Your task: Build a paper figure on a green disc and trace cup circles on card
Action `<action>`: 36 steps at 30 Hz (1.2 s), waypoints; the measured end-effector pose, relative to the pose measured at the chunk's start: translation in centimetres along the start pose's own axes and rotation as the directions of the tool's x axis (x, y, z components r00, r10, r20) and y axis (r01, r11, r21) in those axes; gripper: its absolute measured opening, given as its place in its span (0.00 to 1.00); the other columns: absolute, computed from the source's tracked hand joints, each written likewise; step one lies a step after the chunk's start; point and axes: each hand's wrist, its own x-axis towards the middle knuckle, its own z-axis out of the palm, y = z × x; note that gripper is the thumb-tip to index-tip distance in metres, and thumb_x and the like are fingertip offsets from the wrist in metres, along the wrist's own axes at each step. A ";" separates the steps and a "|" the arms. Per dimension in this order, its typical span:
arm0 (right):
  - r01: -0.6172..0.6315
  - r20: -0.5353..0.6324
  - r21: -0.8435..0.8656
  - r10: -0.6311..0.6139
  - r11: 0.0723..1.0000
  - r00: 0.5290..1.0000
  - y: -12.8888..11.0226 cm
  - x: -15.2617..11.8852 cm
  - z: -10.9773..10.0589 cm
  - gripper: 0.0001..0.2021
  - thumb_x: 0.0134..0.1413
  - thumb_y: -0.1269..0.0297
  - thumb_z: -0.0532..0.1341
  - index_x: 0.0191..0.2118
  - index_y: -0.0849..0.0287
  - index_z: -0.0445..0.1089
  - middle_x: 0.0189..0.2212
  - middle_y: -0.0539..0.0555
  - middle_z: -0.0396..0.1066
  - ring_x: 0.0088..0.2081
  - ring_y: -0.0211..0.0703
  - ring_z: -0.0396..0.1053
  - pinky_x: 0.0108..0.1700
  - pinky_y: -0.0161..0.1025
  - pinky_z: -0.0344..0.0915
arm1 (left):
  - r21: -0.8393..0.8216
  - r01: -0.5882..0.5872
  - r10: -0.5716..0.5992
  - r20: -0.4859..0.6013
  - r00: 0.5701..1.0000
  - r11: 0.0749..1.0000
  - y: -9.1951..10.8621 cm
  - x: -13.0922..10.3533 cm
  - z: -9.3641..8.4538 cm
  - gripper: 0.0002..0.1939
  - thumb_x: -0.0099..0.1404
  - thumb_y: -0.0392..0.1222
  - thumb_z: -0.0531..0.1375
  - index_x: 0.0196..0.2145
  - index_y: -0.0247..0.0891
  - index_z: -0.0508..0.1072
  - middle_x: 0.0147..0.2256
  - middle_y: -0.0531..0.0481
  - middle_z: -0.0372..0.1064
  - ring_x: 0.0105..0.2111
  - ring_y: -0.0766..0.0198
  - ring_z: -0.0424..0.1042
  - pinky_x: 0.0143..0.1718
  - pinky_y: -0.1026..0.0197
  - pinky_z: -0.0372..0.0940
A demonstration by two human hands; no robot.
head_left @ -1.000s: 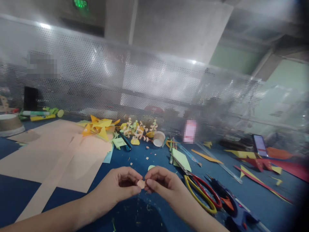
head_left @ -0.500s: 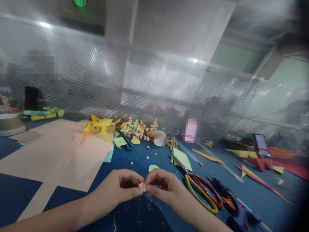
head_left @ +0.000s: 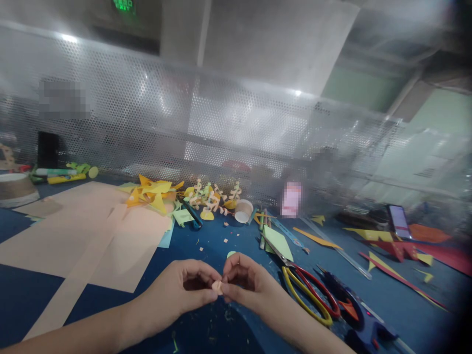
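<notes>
A small peach-coloured paper piece (head_left: 217, 287) is pinched between the fingertips of both hands, low in the middle of the view. My left hand (head_left: 184, 284) is closed on its left side, thumb below and index finger above. From the right, my right hand (head_left: 246, 280) grips the same piece, with its fingertips covering part of it. Just behind the right fingers, a light green paper piece (head_left: 231, 254) shows only its top edge. Scissors (head_left: 308, 287) with red and yellow handles lie to the right of my right hand, blades pointing away.
Large peach paper sheets (head_left: 92, 236) cover the left of the blue table. Folded yellow paper shapes (head_left: 157, 191), curled paper sprigs (head_left: 214, 196) and a tape roll (head_left: 244, 211) stand at the back. A blue glue gun (head_left: 363, 314) lies at right, near red paper strips (head_left: 391, 248).
My right hand has shifted slightly, and its fingers now cover more of the green paper behind. The small peach piece has turned a little between the fingertips.
</notes>
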 end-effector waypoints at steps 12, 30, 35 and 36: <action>0.002 0.054 -0.073 0.002 0.997 0.999 0.1 -0.1 -0.8 0.14 0.40 0.64 0.68 0.31 0.59 0.62 0.26 0.46 0.65 0.30 0.35 0.61 0.34 0.33 0.56 | -0.021 0.051 -0.050 0.039 0.998 0.998 -0.4 0.1 0.1 0.09 0.53 0.43 0.63 0.32 0.37 0.76 0.27 0.54 0.70 0.30 0.67 0.68 0.34 0.67 0.61; 0.003 0.057 -0.200 0.008 0.980 0.998 0.4 -0.3 -0.8 0.11 0.46 0.63 0.63 0.33 0.60 0.62 0.28 0.48 0.64 0.30 0.35 0.61 0.34 0.34 0.58 | -0.019 0.026 -0.026 0.037 0.999 0.999 -1.1 0.1 0.5 0.08 0.52 0.40 0.63 0.32 0.37 0.75 0.28 0.54 0.70 0.30 0.67 0.68 0.35 0.65 0.61; 0.003 0.067 -0.201 0.011 0.980 0.998 0.4 -0.3 -0.7 0.11 0.47 0.61 0.63 0.34 0.60 0.62 0.28 0.48 0.64 0.31 0.36 0.61 0.35 0.35 0.58 | 0.005 0.038 -0.038 0.032 0.999 0.999 -1.1 0.1 0.4 0.08 0.52 0.41 0.63 0.32 0.37 0.75 0.28 0.54 0.70 0.30 0.66 0.68 0.35 0.66 0.61; 0.001 0.073 -0.201 0.014 0.979 0.997 0.5 -0.3 -0.7 0.11 0.47 0.61 0.63 0.34 0.60 0.62 0.28 0.48 0.64 0.31 0.36 0.61 0.35 0.35 0.58 | 0.008 0.043 -0.044 0.036 0.998 0.999 -1.1 0.1 0.4 0.09 0.52 0.42 0.63 0.32 0.37 0.75 0.28 0.54 0.70 0.30 0.66 0.68 0.35 0.66 0.61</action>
